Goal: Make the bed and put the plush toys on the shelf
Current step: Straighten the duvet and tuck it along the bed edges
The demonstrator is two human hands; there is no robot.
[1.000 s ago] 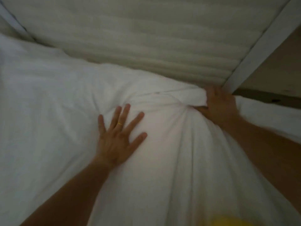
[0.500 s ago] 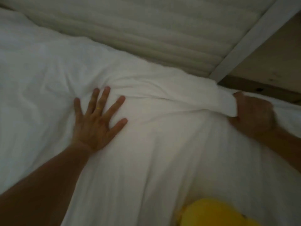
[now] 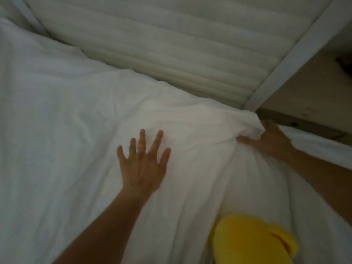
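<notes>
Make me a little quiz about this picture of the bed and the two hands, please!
1. True or false: the left hand lies flat with spread fingers on the white duvet.
2. What does the right hand do? A) points at the wall B) grips a bunched corner of the duvet C) holds a cup
3. Fill in: the plush toy at the bottom edge is coloured ____.

Key: 1 true; 2 B; 3 yellow.
</notes>
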